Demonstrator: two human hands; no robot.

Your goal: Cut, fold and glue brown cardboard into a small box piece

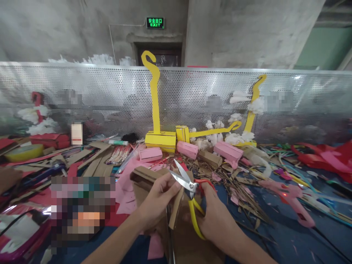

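Observation:
My right hand (213, 209) is wrapped round a pair of scissors (189, 185) with one red and one yellow handle. Its blades stand apart and point up and to the left, close to my left fingertips. Pinched in my left hand (156, 200) is a narrow strip of brown cardboard (176, 211), which hangs down from the fingers. Under both hands lies a larger piece of brown cardboard (198, 242). A folded cardboard form (141, 178) sits just behind my left hand.
A pink glue gun (294, 200) lies at the right, its red light on. Yellow hook-shaped figures (155, 99) stand by the perforated metal screen (115, 88). Pink boxes (150, 154) and cardboard scraps (244, 196) cover the middle. Another person's hand (9, 179) shows at the left edge.

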